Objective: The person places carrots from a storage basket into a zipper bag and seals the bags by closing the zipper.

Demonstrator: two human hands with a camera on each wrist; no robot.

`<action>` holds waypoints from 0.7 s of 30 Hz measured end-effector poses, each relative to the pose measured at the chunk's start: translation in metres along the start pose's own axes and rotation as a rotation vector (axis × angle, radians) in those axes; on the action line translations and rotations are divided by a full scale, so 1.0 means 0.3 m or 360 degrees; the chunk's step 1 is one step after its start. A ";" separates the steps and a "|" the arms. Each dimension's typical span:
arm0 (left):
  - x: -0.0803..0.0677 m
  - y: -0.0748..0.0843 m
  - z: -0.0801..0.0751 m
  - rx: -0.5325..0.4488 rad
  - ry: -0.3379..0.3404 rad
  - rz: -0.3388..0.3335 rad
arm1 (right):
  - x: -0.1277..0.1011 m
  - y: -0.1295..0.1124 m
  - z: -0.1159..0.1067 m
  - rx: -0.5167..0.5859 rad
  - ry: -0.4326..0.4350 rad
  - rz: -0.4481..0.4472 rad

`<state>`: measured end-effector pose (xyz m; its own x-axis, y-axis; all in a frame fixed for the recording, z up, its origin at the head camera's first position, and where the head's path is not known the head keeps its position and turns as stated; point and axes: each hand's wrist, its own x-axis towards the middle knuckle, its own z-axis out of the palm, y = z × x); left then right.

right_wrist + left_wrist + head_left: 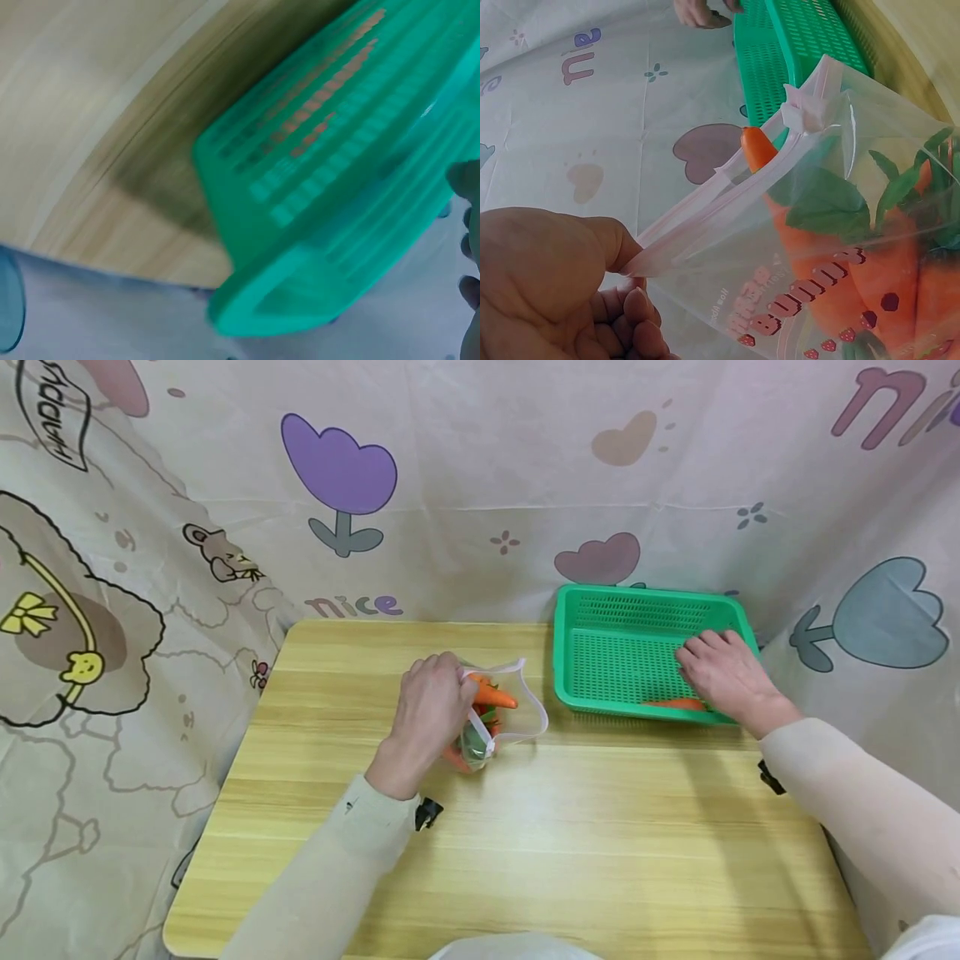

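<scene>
My left hand [431,710] pinches the rim of a clear zip bag [480,729] between thumb and fingers, and the bag's mouth gapes toward the right. Inside are several orange carrots [889,300] with green leaves [829,206]; the tip of one carrot [759,150] pokes up at the mouth. Over the right side of a green basket [567,703] hovers my right hand [723,672], its fingers bent loosely downward. Another carrot [675,703] lies along the basket's near wall, just below that hand. In the right wrist view only fingertips [469,180] show at the edge.
The bag and basket stand on a light wooden table [600,827], the basket at its back right. A printed cloth [465,468] hangs behind the table and along both sides. The basket's near rim [637,710] rises between the carrot and the table's front.
</scene>
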<state>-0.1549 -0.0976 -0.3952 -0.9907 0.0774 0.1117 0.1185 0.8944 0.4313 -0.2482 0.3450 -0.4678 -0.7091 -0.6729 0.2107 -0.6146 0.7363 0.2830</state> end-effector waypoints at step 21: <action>-0.001 0.003 -0.002 -0.0039 -0.0057 -0.0049 | -0.034 0.109 0.101 -0.0059 -0.0553 -0.0227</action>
<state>-0.1544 -0.0970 -0.3943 -0.9956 0.0659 0.0660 0.0888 0.8856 0.4559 -0.2716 0.3781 -0.4889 -0.6963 -0.6994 -0.1612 -0.7071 0.6298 0.3215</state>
